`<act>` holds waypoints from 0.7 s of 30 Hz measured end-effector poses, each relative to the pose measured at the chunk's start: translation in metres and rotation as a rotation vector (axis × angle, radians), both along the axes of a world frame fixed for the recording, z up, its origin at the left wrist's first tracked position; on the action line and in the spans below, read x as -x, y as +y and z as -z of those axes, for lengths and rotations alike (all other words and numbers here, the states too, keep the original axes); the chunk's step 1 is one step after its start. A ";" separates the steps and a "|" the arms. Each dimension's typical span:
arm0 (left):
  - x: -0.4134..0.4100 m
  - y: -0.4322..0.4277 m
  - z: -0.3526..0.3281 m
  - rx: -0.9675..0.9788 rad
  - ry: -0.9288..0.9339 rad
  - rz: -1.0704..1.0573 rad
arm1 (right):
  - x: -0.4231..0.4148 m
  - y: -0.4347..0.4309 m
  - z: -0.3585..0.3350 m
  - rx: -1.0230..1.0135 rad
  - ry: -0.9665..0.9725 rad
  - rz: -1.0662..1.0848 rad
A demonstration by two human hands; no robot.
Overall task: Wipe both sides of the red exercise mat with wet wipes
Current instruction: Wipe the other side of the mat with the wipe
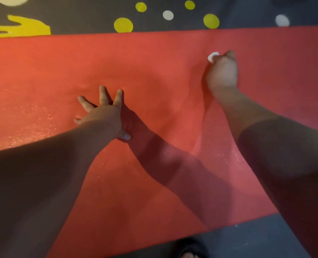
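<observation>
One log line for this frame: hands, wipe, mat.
left hand: fingers spread, pressing on red mat | right hand: gripping white wet wipe against mat | phase: wipe on upward-facing side

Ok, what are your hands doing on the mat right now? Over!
Left hand flat, fingers spread, pressing the red foam exercise mat. Right hand gripping a crumpled white wet wipe against the mat. Nothing on the mat in the way.

1. Red mat [154, 58] lies flat; surface between the two hands is open.
2. Left hand [100, 112], fingers spread, presses on the mat left of centre; its forearm crosses the near-left stretch.
3. Right hand [222, 73], gripping a white wipe [213, 56], occupies the far-right part.
4. Far-left mat surface is free.
</observation>
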State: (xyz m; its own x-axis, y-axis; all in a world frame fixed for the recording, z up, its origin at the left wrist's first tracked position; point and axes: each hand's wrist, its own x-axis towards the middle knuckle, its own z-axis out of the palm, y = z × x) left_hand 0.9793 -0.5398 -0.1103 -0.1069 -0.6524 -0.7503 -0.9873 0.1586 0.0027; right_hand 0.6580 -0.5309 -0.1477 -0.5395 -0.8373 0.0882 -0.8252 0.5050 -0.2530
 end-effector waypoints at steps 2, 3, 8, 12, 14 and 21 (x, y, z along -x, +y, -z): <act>0.000 0.000 0.001 -0.012 -0.002 -0.014 | -0.028 -0.008 0.002 -0.027 -0.023 -0.088; 0.000 -0.001 0.001 -0.015 -0.004 -0.015 | -0.046 -0.008 0.003 -0.024 -0.025 -0.200; 0.001 -0.005 0.001 -0.035 -0.011 -0.012 | -0.047 -0.007 0.004 -0.007 0.021 -0.504; 0.000 -0.005 0.002 -0.028 -0.016 0.001 | 0.010 -0.033 0.006 0.013 0.013 0.004; 0.000 -0.006 0.001 -0.035 -0.019 0.001 | 0.009 -0.051 0.005 0.029 -0.056 0.135; 0.002 -0.008 0.002 -0.051 -0.029 -0.006 | -0.047 -0.054 0.009 0.015 -0.053 -0.434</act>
State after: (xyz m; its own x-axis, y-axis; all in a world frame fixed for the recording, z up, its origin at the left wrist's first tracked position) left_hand 0.9775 -0.5475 -0.1119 -0.0808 -0.6135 -0.7856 -0.9881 0.1529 -0.0178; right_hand 0.7055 -0.5850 -0.1567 -0.1424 -0.9862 0.0843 -0.9458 0.1105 -0.3052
